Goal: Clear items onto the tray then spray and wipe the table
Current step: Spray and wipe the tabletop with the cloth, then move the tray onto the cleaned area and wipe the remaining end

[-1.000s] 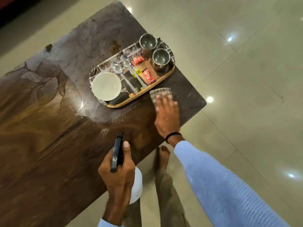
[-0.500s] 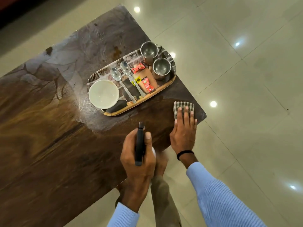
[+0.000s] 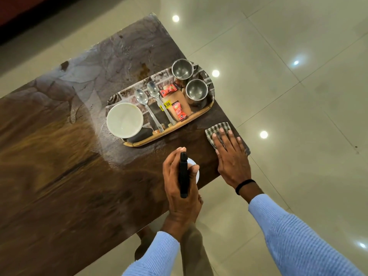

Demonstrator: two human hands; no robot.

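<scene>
1. The clearing step looked finished. Your tray [image 3: 175, 129] sat near the far corner of the bench [image 3: 59, 176], and every small item in view lay on it: a white bowl [image 3: 124, 119], two spoons [image 3: 141, 97], two steel cups [image 3: 196, 92], a brown packet [image 3: 175, 102] with a yellow price label, and red sachets [image 3: 168, 90].
2. Your left hand [image 3: 179, 194] had its fingers curled round the spray bottle [image 3: 183, 176]. The black head was on top and the white body sat under your palm. You held it above the bench's near edge, just in front of the tray. I could not tell whether a finger was pressing the trigger.
3. Your right hand [image 3: 232, 158] lay flat with straight fingers, pressing the checked cloth [image 3: 216, 129] onto the bench. The cloth was at the corner, just beside the tray's end but not touching it.
4. A wet sheen showed on the bench along the tray's near side and past the bowl. I judged that this patch had been sprayed and that you were wiping at the corner.
5. Much remained, by my reading. The long stretch of bench away from the tray showed no sheen and looked unwiped. The area under the tray could not be reached while the tray stood there. I put you somewhere in the middle of the spray-and-wipe part, not near its end.
</scene>
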